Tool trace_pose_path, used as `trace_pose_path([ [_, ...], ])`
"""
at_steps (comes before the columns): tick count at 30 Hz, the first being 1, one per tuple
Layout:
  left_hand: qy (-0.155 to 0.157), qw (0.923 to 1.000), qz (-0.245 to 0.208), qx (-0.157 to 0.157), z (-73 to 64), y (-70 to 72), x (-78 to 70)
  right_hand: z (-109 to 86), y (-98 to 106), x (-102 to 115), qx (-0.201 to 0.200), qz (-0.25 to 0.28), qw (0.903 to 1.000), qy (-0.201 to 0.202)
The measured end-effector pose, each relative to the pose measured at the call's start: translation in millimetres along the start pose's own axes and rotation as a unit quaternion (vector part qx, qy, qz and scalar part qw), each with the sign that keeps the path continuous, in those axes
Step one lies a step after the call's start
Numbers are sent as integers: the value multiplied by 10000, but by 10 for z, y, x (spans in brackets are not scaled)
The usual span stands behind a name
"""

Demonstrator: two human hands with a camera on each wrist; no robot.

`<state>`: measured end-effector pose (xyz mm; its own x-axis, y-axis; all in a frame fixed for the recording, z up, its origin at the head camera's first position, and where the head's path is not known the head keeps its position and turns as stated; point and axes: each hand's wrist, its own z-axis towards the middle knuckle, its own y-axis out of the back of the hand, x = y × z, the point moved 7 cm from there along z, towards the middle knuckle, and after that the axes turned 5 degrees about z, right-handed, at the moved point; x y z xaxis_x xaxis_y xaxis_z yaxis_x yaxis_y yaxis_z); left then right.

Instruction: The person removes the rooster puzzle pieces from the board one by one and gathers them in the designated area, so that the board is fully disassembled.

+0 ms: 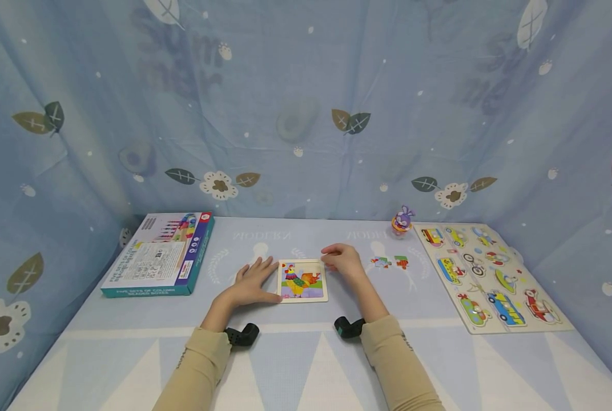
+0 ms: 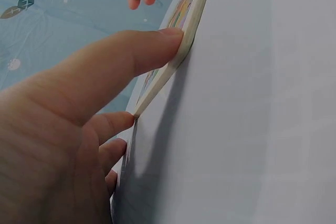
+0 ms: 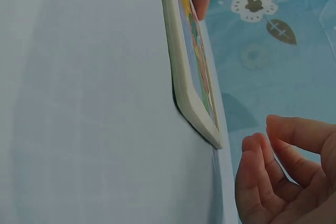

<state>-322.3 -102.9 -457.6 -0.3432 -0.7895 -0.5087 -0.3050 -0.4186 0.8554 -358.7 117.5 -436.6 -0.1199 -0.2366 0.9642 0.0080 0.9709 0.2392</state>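
A small wooden jigsaw puzzle [image 1: 302, 282] with a colourful rooster picture and a pale frame lies flat in the middle of the table. My left hand [image 1: 253, 286] is spread at its left side. In the left wrist view the thumb [image 2: 170, 39] rests on the frame's edge, and the index fingertip touches a corner of it. My right hand [image 1: 343, 262] hovers at the upper right corner of the puzzle. Its fingers [image 3: 257, 161] are loosely bent, with nothing between them and the thumb. Right of that hand lie two loose jigsaw pieces, one bluish [image 1: 381, 262] and one red and green [image 1: 401, 261].
A large box [image 1: 154, 257] lies at the left. On the right is a wooden peg board [image 1: 483, 274] with vehicle pictures. A small purple figurine [image 1: 402, 221] stands at the back, before a blue patterned curtain [image 1: 306, 114].
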Motion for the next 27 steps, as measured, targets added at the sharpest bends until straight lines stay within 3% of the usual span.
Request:
trace_pose_path([
  [14, 33, 10000, 57, 47, -1, -11, 16, -21, -249, 33, 345, -306, 9989, 124],
  [19, 32, 10000, 70, 61, -6, -12, 15, -33, -332, 75, 397, -823, 9954, 286],
  [27, 78, 9998, 154, 102, 7, -28, 25, -57, -502, 96, 799, -1909, 9779, 305],
])
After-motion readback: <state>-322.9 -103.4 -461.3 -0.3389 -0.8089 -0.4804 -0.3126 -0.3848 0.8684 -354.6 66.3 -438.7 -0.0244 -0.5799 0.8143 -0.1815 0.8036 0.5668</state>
